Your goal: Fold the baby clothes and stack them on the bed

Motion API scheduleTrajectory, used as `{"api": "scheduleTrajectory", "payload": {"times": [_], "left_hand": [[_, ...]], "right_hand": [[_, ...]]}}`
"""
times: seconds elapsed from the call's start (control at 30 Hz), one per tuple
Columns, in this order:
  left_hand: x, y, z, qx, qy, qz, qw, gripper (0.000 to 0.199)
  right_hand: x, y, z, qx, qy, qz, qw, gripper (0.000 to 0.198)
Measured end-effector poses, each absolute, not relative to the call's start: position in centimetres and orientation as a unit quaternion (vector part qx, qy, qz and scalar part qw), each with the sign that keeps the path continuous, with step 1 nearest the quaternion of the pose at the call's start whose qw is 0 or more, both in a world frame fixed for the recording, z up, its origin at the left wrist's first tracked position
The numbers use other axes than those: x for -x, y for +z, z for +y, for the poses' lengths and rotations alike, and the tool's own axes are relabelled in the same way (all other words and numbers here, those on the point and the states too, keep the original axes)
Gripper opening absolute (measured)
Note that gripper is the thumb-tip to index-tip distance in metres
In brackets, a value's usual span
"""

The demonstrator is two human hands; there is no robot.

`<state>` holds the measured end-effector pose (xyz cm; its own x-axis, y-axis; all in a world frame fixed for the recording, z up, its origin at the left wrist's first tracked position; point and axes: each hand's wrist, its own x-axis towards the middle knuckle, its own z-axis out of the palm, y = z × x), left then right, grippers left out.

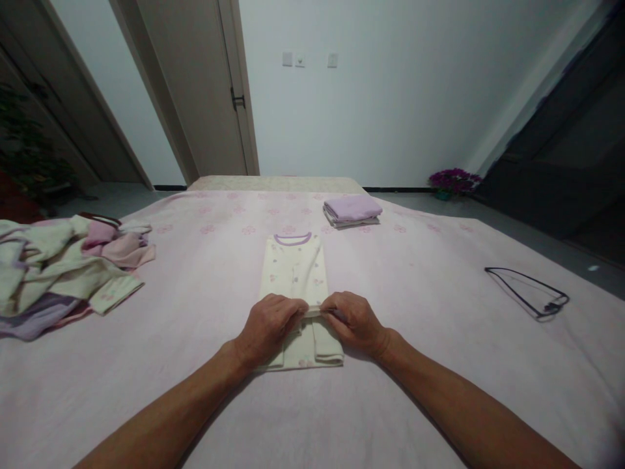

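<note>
A cream long-sleeved shirt (293,267) with a purple neckband and small printed motifs lies in front of me, its sides and sleeves folded inward. Its collar points away from me and its hem toward me. My left hand (273,326) and my right hand (354,322) meet near its middle, fingers closed on a raised band of the fabric. The fingertips of both hands are partly hidden in the cloth.
The shirt lies on a bed with a pale pink flowered sheet (195,365). A rumpled heap of clothes (63,260) is at the left. Folded lilac and grey clothes (352,208) are stacked beyond the shirt. A black hanger-like frame (527,280) lies at the right.
</note>
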<state>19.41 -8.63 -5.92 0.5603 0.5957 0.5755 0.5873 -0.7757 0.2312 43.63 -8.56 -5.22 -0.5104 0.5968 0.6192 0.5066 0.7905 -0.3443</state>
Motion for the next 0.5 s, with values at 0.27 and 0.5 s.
{"api": "scheduleTrajectory", "payload": {"times": [0.27, 0.5], "left_hand": [[-19.30, -6.34, -8.53, -0.880, 0.327, 0.342, -0.031, 0.029], [-19.55, -5.77, -8.86, -0.893, 0.309, 0.326, -0.015, 0.020]], "right_hand": [[-43.54, -5.03, -8.68, 0.310, 0.076, -0.881, 0.350, 0.011], [-43.59, -4.39, -8.76, 0.271, 0.105, -0.894, 0.340, 0.011]]}}
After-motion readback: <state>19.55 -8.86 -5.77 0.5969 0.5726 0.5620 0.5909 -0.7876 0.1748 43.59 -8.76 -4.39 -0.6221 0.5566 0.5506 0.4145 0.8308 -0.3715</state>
